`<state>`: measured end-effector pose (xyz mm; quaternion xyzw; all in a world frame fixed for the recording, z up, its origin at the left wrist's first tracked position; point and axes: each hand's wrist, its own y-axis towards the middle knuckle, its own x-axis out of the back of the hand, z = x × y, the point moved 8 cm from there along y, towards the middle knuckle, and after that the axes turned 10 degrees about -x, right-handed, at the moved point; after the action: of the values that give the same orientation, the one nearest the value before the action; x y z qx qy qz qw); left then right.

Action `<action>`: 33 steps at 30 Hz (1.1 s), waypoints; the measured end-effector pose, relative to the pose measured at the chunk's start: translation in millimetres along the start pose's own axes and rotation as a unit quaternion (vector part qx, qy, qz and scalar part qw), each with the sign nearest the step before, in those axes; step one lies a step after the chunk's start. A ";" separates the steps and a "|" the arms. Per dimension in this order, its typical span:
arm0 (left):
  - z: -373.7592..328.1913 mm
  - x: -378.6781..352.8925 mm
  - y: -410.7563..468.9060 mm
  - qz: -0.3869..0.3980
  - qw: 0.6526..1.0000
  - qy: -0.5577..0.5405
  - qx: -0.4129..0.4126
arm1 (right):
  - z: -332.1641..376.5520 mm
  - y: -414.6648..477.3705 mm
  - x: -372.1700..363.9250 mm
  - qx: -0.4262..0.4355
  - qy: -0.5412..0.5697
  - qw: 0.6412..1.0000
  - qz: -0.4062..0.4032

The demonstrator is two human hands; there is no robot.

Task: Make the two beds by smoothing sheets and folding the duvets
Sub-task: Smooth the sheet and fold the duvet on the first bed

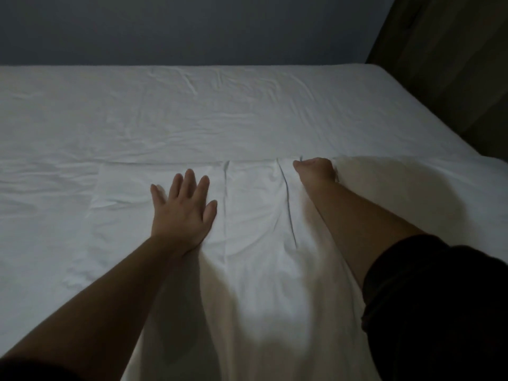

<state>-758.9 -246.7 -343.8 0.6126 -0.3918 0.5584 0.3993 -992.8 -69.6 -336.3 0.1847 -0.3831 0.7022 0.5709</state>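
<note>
**A:** Bed [412, 111], the only one in view. Sheet [137, 119] is on but rumpled across the far half. Duvet [255, 270] lies over the near half, with its far edge running straight across mid-bed.

**B:** Hands?

**A:** Left hand [184, 213] is flat with the fingers spread wide, pressing the duvet left of centre. Right hand [316, 169] is bunched at the far edge and seems to pinch the cloth. Its fingertips are hidden and slightly blurred.

**B:** How would you do this bit well?

**A:** My reading: use the left as the anchor and draw the edge taut with the right. That should flatten the two long creases [287, 204] between the hands. Sweep from the middle outward, and square the edge to the bed before folding.

**B:** The room?

**A:** Dim. There's a dark grey-blue wall [192, 28] behind the bed and a dark panel [453, 64] at the right. It may be a curtain; I can't tell. A dark sleeve [439, 298] is pushed up the right arm.
</note>
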 end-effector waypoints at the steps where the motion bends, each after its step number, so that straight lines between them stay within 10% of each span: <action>1: -2.4 0.6 5.7 0.001 1.000 -0.003 -0.005 | 0.9 2.3 2.1 -0.015 -0.004 1.000 0.000; 15: 19.5 -33.4 17.0 0.056 0.996 -0.010 0.062 | -5.4 30.6 19.2 -0.047 0.002 0.999 0.000; 20: 19.9 -36.6 8.5 0.044 0.997 -0.027 0.064 | -50.0 -5.0 2.4 -0.125 0.166 0.970 0.126; 27: 70.0 -15.9 12.8 0.057 0.993 -0.001 0.103 | -34.0 -17.6 34.8 0.044 -0.102 0.993 -0.048; 33: 58.1 1.3 13.6 0.033 0.999 0.009 0.035 | 45.5 -80.9 -35.7 0.316 -0.321 0.887 -0.101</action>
<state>-749.9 -305.7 -345.2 0.6078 -0.3883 0.5903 0.3624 -914.6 -122.8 -305.7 0.6088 -0.2826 0.6267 0.3959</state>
